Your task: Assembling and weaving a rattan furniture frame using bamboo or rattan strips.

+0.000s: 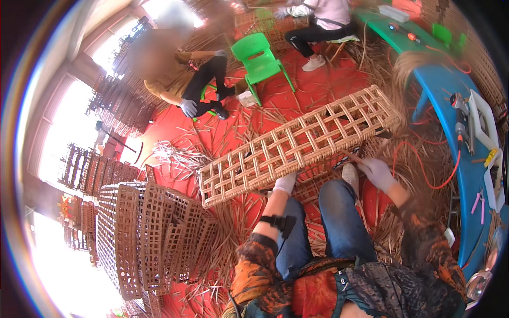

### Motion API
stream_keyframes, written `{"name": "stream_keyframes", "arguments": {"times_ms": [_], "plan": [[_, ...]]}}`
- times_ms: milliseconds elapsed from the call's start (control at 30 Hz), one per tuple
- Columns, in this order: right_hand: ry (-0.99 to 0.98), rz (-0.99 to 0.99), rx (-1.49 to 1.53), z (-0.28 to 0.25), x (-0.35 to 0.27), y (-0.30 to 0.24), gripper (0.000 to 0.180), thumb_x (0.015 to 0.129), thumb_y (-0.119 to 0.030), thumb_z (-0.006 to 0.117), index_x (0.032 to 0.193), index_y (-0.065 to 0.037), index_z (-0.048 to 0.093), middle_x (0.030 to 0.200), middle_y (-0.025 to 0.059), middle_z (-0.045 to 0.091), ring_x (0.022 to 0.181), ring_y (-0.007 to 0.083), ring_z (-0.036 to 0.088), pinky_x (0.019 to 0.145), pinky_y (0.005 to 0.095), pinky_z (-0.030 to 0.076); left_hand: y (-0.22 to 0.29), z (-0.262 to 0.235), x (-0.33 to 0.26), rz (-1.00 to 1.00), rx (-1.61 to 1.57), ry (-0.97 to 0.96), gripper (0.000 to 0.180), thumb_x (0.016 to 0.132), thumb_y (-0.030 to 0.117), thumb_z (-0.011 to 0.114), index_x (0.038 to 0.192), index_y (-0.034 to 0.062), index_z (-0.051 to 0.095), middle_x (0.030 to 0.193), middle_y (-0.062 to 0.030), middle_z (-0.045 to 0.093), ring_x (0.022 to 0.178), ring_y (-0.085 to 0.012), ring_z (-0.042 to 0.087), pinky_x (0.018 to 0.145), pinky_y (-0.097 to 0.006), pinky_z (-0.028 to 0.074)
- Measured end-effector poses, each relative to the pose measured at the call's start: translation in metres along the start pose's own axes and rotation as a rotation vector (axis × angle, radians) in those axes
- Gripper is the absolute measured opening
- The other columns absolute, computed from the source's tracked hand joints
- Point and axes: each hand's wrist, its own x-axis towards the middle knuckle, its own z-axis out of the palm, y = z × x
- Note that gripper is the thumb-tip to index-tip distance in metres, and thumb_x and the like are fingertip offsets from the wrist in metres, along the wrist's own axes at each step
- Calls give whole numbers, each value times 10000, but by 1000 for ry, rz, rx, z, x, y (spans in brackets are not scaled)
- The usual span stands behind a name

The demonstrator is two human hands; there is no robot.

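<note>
A long, light-brown woven wicker panel point(297, 143) with an open lattice and a thick wrapped rim lies slantwise before my knees, its right end farther away. My left hand point(285, 183), in a white glove, holds its near rim left of the middle; the fingertips are hidden beneath the rim. My right hand point(377, 174), also gloved, is off the near rim toward the right end. It is closed on a flat brown wicker strip point(353, 157) that runs up to the panel's near side. Under the panel, darker lattice work point(318, 183) shows between my knees and the rim.
Stacked brown lattice panels point(119, 238) stand on my left. On the right, a blue table point(445, 100) carries a power tool point(459, 114), white trays and pink-handled cutters point(477, 204). Loose strips litter the red floor point(328, 79). Two people sit beyond, near a green chair point(260, 58).
</note>
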Motion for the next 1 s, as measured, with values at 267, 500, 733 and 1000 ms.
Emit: {"name": "stream_keyframes", "arguments": {"times_ms": [267,500,733,1000], "plan": [[-142,481,211,61,-148,29,255,923,-241,482,930,-9,588,847,208,583,809,376,570,714,405,450,18,-4,-145,603,416,463,198,809,205,595,971,115,666,1050,-54,616,1099,-241,522,965,-384,365],[-82,548,289,88,-128,11,291,927,-257,473,909,15,575,813,222,577,793,384,564,713,398,445,7,-10,-141,564,345,502,183,775,193,616,928,124,689,1064,-23,642,1062,-224,549,934,-383,380],[-123,637,260,78,-142,17,319,931,-288,478,951,14,579,838,237,596,813,407,576,714,408,452,-6,-13,-153,544,287,534,159,778,197,619,897,137,707,1019,7,662,1053,-203,565,937,-368,371],[-168,654,230,68,-139,-7,339,928,-321,472,959,-6,590,858,248,593,856,427,566,734,425,449,-9,-17,-156,512,305,508,175,793,192,611,930,145,708,1069,-8,648,1103,-214,536,970,-376,349]]}}
